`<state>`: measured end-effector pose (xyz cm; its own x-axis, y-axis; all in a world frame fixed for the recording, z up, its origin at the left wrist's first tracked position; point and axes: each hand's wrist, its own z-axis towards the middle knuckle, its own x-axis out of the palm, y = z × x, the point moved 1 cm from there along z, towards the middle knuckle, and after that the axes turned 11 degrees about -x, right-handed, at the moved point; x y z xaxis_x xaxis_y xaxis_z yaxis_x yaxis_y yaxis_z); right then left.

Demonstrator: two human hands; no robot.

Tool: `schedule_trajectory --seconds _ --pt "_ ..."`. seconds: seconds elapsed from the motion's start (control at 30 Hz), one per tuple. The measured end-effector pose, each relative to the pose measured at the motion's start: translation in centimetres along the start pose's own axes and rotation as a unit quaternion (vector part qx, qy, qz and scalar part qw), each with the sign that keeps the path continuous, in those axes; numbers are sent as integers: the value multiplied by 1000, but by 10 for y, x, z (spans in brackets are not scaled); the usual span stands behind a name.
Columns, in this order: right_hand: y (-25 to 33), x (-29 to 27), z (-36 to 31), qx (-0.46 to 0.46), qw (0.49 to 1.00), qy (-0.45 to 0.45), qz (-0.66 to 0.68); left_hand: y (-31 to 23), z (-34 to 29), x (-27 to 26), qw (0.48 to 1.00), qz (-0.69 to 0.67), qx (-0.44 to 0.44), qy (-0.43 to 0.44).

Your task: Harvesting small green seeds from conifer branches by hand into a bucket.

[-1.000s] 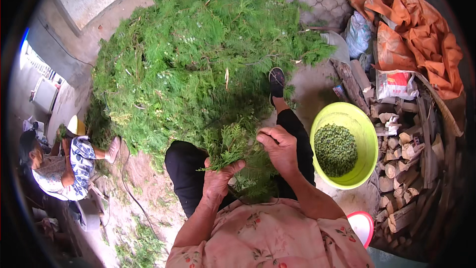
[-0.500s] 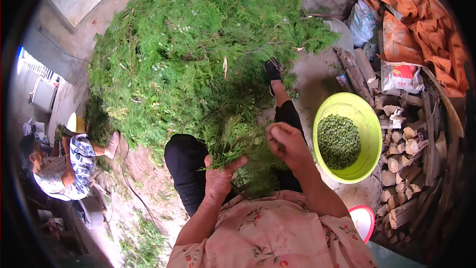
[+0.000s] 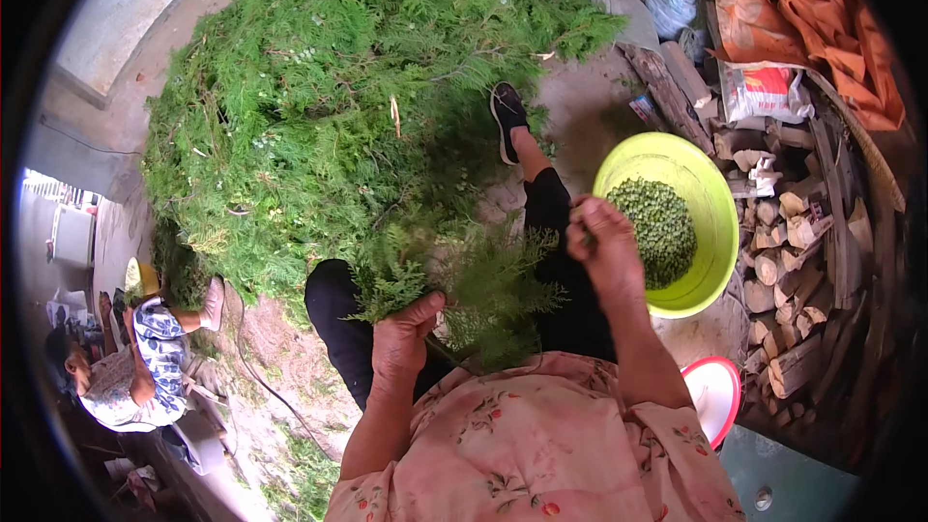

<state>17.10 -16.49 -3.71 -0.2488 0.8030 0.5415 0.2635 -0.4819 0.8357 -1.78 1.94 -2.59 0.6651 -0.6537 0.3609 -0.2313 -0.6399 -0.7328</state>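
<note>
My left hand (image 3: 399,336) is closed round a leafy green cypress branch (image 3: 488,304), thumb on top, held over my lap between my knees. The branch's sprays fan out on both sides of the hand, partly blurred. My right hand (image 3: 607,237) is raised beside the left rim of a yellow-green basin (image 3: 718,232), its fingers curled together; what they hold, if anything, is hidden. Many small round green cones (image 3: 652,232) lie in the basin. Beyond my knees spreads a large heap of cut cypress branches (image 3: 309,97).
Stacked firewood (image 3: 793,271) stands right of the basin, with an orange tarp (image 3: 822,29) above it. A red-rimmed white bowl (image 3: 713,401) is near my right elbow. At far left another person (image 3: 121,377) sits near a yellow container (image 3: 145,277). A dark cable (image 3: 261,367) crosses the floor.
My right hand has moved right, away from the branch and up to the basin's rim. The left hand keeps its hold on the branch, a little further left. The whole view has shifted slightly.
</note>
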Motion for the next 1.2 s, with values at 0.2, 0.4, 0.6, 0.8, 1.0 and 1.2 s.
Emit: schedule_trajectory --seconds 0.2,0.4,0.6,0.8,1.0,1.2 --pt "34 -114 33 -124 942 -172 -259 -11 3 -6 995 -102 16 -14" --pt "40 -193 43 -194 655 -164 -711 -14 6 -24 993 -112 8 -23" --pt "16 -37 24 -206 954 -48 -211 -6 9 -7 993 -113 -19 -20" --pt "-19 92 -9 -108 958 204 -171 -1 8 -2 996 -57 -62 -23" --pt "-42 101 -8 101 949 265 -137 -3 1 -1 996 -34 -83 -13" --pt "-35 108 -13 109 960 236 -105 -3 1 1 997 58 -43 -11"
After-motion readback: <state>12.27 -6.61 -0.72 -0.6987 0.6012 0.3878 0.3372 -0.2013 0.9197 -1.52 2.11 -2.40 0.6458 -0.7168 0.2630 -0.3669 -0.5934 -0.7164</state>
